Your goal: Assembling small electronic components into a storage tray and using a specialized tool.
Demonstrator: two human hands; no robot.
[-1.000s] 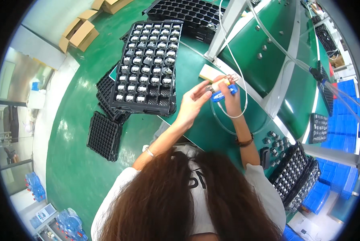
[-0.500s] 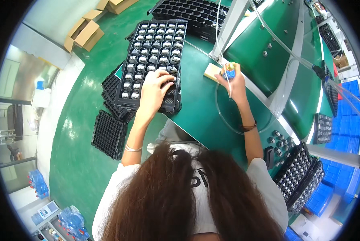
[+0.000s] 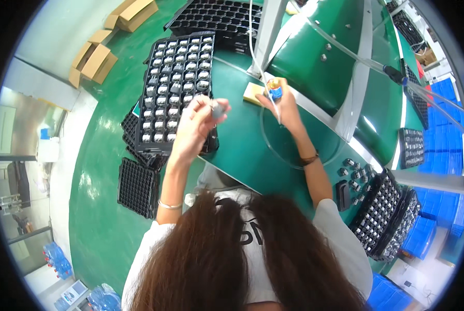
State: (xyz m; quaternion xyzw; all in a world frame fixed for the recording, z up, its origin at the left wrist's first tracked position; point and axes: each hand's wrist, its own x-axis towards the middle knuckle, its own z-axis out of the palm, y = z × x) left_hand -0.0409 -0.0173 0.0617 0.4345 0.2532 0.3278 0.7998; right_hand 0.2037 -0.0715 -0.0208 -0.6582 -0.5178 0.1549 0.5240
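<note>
My left hand (image 3: 190,132) is raised over the near right edge of a black tray (image 3: 211,141). Its fingers pinch a small silver-grey metal part (image 3: 218,109), blurred by motion. Rows of similar shiny parts sit in the tray's pockets. On the right, my right hand (image 3: 289,111) is wrapped round a small blue tool with an orange-yellow top (image 3: 275,92). A thin whitish tube runs by the tool, and I cannot tell whether they join. Beside that hand lies a pale yellow block (image 3: 252,94) on the green table (image 3: 237,150).
More black trays (image 3: 206,20) stack beyond the table, and others (image 3: 139,186) stand low at the left. Loose metal parts (image 3: 354,176) and filled trays (image 3: 374,212) lie at the right. A white post (image 3: 268,39) rises behind my right hand. Cardboard boxes (image 3: 95,65) sit far left.
My left hand has come up off the tray with a metal part in its fingers. The right hand keeps its grip on the blue tool. The whole view has shifted slightly.
</note>
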